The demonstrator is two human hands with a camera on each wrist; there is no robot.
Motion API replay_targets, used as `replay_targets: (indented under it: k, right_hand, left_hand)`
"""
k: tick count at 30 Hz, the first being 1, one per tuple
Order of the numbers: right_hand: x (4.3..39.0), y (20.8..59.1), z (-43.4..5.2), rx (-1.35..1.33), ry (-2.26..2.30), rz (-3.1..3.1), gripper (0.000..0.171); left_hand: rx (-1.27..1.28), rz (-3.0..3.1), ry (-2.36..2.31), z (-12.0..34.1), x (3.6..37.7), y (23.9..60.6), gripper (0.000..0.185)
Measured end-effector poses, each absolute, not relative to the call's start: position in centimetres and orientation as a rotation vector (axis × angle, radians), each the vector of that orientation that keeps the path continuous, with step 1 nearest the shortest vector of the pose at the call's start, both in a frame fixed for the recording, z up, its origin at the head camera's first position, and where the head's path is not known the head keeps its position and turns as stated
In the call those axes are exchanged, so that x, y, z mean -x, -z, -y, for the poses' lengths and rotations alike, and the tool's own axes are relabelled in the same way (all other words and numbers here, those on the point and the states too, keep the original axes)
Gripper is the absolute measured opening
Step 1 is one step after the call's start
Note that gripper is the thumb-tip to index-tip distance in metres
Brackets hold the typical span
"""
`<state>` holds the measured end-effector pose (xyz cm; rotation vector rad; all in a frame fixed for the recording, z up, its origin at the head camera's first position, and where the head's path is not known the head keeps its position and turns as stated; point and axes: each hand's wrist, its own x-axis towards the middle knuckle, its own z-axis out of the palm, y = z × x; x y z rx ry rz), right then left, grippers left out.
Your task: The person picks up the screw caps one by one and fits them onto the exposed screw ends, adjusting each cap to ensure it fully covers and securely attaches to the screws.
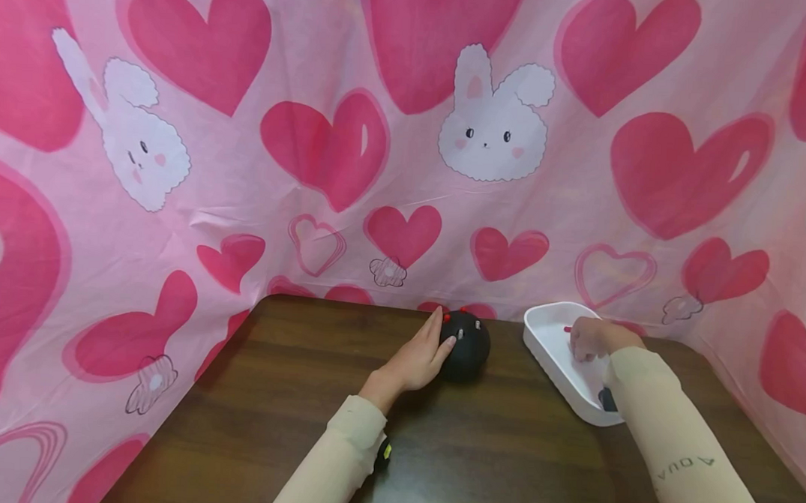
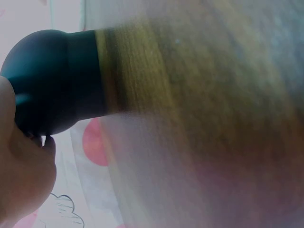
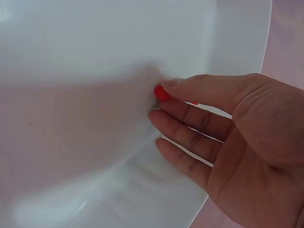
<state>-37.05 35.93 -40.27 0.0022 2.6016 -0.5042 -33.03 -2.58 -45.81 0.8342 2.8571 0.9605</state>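
Sleeves [image 1: 685, 436] span the bench [image 1: 502, 466]; the left hand [image 1: 413, 357], fingers straight, touches the ball [image 1: 467, 356] at nine o'clock. Inside the tray [image 1: 553, 370], the right hand [image 1: 596, 340] pinches a red bead [image 3: 162, 93], the ball well off toward its nine o'clock.

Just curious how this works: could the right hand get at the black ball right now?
Probably yes. The right hand pinches a small red piece in the white tray, but only the tray's wall and some table lie between, and the left hand touches the black ball only on its left.
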Motion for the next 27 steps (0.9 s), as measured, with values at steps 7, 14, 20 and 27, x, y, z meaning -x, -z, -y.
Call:
replay_targets:
  k: [7, 14, 20, 27]
  right_hand:
    - [38.0, 40.9, -36.5, 0.155, 0.488, -2.637, 0.019]
    - [38.2, 40.9, -36.3, 0.299, 0.532, -2.684, 0.009]
    - [38.3, 40.2, -36.3, 0.297, 0.465, -2.699, 0.003]
    - [38.4, 40.1, -36.7, 0.315, 0.47, -2.723, 0.005]
  left_hand:
    - [-0.831, -2.854, -0.953, 2.6, 33.0, 45.8, 0.078]
    - [-0.832, -2.851, -0.965, 2.7, 32.9, 45.8, 0.077]
    - [-0.834, -2.848, -0.97, 2.7, 33.0, 45.8, 0.077]
    - [-0.839, -2.848, -0.963, 2.6, 33.2, 45.9, 0.079]
